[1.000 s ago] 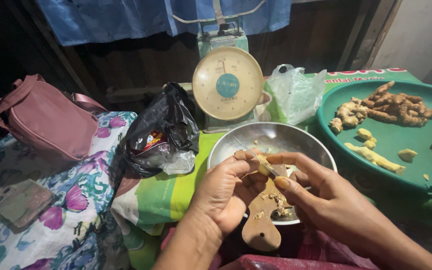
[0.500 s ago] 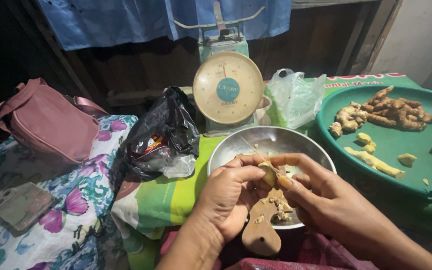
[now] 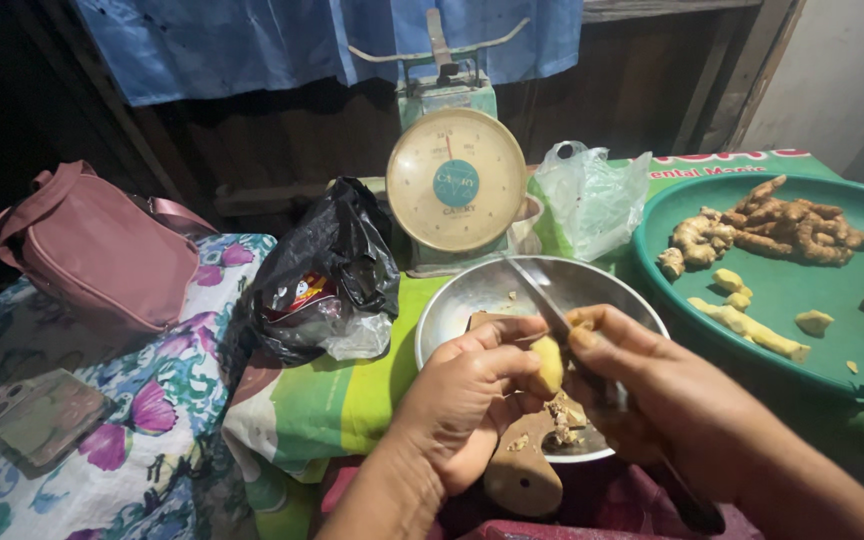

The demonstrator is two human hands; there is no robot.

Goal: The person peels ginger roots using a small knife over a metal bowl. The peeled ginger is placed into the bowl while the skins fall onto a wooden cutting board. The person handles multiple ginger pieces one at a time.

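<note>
Green tray (image 3: 802, 300), right, bearing brown unpeeled roots (image 3: 772, 228) and pale peeled pieces (image 3: 747, 325). Dial scale (image 3: 455, 180) behind steel bowl (image 3: 472, 295). Wooden board (image 3: 522, 470) over bowl's near rim, strewn with peelings. Left hand (image 3: 467, 400) pinches a small root (image 3: 548, 365), yellow and mostly peeled, above the board. Right hand (image 3: 652, 390), closed around a knife (image 3: 542, 295), lays its blade against the root.
</note>
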